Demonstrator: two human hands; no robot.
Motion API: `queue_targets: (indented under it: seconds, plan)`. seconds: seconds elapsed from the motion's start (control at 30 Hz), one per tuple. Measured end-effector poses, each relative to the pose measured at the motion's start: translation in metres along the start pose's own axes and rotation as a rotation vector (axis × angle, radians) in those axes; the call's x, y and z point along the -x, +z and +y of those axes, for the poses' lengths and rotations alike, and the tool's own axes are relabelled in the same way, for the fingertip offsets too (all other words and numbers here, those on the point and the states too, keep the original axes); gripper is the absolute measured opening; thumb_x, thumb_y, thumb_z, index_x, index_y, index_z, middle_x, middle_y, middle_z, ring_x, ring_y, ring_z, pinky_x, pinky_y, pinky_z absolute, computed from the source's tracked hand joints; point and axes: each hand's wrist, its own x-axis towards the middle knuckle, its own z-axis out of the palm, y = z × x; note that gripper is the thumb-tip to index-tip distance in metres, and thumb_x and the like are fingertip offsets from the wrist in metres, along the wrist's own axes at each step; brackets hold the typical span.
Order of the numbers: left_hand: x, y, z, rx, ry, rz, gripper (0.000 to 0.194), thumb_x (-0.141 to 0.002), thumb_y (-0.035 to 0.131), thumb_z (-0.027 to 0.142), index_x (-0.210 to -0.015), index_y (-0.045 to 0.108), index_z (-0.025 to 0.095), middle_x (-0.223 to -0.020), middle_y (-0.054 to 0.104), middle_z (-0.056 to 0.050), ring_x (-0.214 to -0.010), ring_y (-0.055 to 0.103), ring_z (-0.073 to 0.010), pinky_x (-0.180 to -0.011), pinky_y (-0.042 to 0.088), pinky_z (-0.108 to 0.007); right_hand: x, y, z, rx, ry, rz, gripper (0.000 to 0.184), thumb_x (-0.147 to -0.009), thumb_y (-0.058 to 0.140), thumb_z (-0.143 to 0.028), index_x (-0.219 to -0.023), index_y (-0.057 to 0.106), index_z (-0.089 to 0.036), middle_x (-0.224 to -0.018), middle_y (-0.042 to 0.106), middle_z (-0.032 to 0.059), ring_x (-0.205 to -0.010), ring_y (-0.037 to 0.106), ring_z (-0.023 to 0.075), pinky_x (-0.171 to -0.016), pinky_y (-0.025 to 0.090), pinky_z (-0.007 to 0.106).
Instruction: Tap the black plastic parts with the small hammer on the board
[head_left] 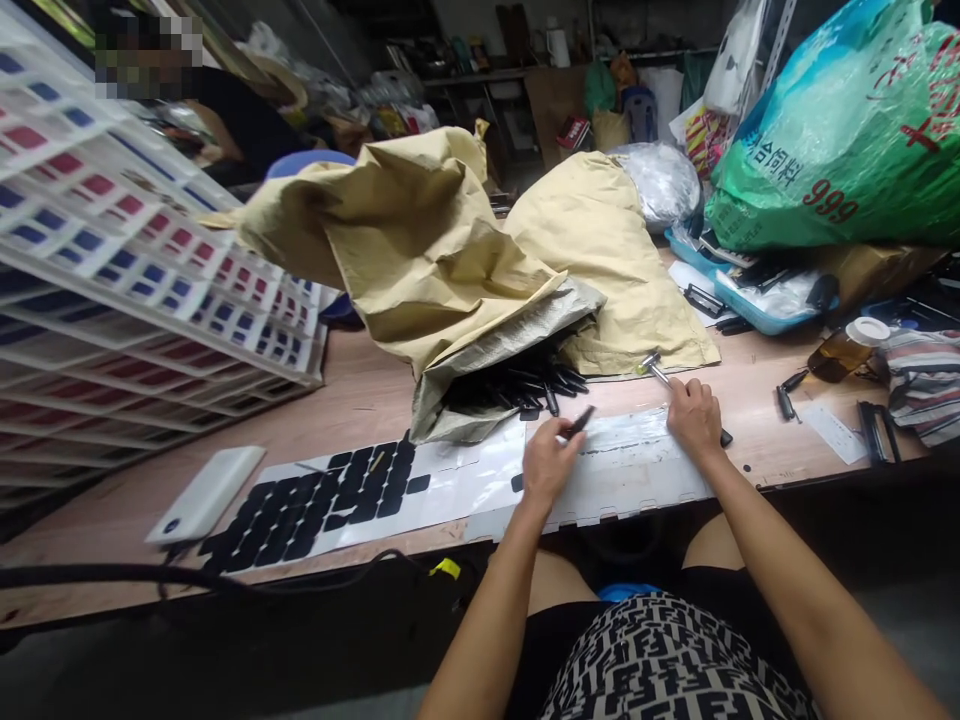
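My left hand (549,458) is closed on a small black plastic piece (580,422), pinched at the fingertips above a taped white sheet (630,470). My right hand (694,415) grips a small metal hammer (655,366), its head pointing away from me and the dark end of its handle showing behind the hand. Just beyond my left hand, many slim black pieces (517,385) lie in the mouth of a tan woven sack (427,240). To the left, rows of black pads (289,515) sit on a white backing sheet (480,485).
A white power bank-like box (206,497) and stacked white plastic baskets (150,230) stand at left. Another tan sack (592,240), blue trays (765,305), a brown bottle (844,352) and a large green bag (847,150) are at right. A person (240,120) sits beyond the baskets.
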Motion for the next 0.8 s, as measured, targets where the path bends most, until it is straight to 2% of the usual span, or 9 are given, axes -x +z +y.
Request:
queue_targets:
  seconds: [0.1, 0.23, 0.33, 0.43, 0.6, 0.7, 0.8]
  plan:
    - [-0.001, 0.027, 0.008, 0.033, 0.194, -0.084, 0.011, -0.083, 0.068, 0.027, -0.092, 0.066, 0.022, -0.093, 0.066, -0.002, -0.083, 0.061, -0.0167, -0.076, 0.046, -0.028, 0.000, 0.001, 0.002, -0.032, 0.003, 0.010, 0.033, -0.097, 0.045, -0.024, -0.127, 0.060, -0.021, -0.102, 0.055, 0.0108, -0.092, 0.043, 0.0244, -0.074, 0.031, 0.034]
    - [-0.009, 0.045, 0.007, 0.039, 0.248, -0.075, 0.009, -0.082, 0.070, 0.024, -0.090, 0.067, 0.022, -0.091, 0.064, -0.002, -0.091, 0.060, -0.0185, -0.085, 0.046, -0.031, -0.003, 0.002, 0.004, -0.043, -0.015, 0.015, 0.032, -0.098, 0.045, -0.026, -0.126, 0.062, -0.022, -0.101, 0.057, 0.0103, -0.090, 0.045, 0.0233, -0.074, 0.033, 0.033]
    - [-0.011, 0.044, 0.004, 0.074, 0.226, -0.088, 0.010, -0.080, 0.072, 0.023, -0.089, 0.068, 0.022, -0.091, 0.064, -0.001, -0.090, 0.060, -0.0179, -0.083, 0.046, -0.030, -0.006, -0.002, 0.006, -0.069, -0.007, 0.007, 0.035, -0.098, 0.044, -0.024, -0.127, 0.064, -0.022, -0.100, 0.060, 0.0106, -0.091, 0.050, 0.0236, -0.075, 0.037, 0.032]
    - [-0.013, 0.043, 0.005, 0.102, 0.182, -0.089, 0.011, -0.077, 0.075, 0.022, -0.087, 0.069, 0.022, -0.090, 0.064, 0.000, -0.088, 0.060, -0.0172, -0.080, 0.046, -0.030, 0.001, -0.015, 0.006, -0.261, -0.013, 0.017, 0.038, -0.098, 0.043, -0.023, -0.130, 0.063, -0.021, -0.101, 0.065, 0.0101, -0.093, 0.057, 0.0233, -0.080, 0.044, 0.033]
    - [-0.014, 0.043, 0.009, 0.156, 0.128, -0.089, 0.012, -0.074, 0.077, 0.021, -0.084, 0.071, 0.022, -0.090, 0.064, 0.000, -0.085, 0.060, -0.0161, -0.077, 0.046, -0.028, 0.038, -0.050, -0.009, -0.712, -0.115, -0.001, 0.038, -0.099, 0.043, -0.030, -0.130, 0.064, -0.022, -0.119, 0.068, 0.0088, -0.109, 0.063, 0.0223, -0.096, 0.050, 0.036]
    - [-0.014, 0.043, 0.009, 0.189, 0.102, -0.071, 0.013, -0.073, 0.079, 0.023, -0.085, 0.072, 0.023, -0.089, 0.061, 0.001, -0.083, 0.060, -0.0145, -0.075, 0.045, -0.027, 0.060, -0.064, -0.024, -0.797, -0.164, -0.073, 0.037, -0.100, 0.045, -0.031, -0.129, 0.065, -0.023, -0.116, 0.070, 0.0084, -0.109, 0.065, 0.0219, -0.097, 0.052, 0.036]
    - [-0.013, 0.042, 0.010, 0.204, 0.089, -0.059, 0.014, -0.072, 0.080, 0.023, -0.084, 0.073, 0.023, -0.088, 0.058, 0.002, -0.081, 0.059, -0.0131, -0.074, 0.045, -0.026, 0.075, -0.064, -0.036, -0.803, -0.203, -0.112, 0.037, -0.100, 0.044, -0.030, -0.130, 0.064, -0.024, -0.113, 0.070, 0.0080, -0.105, 0.066, 0.0212, -0.094, 0.053, 0.035]
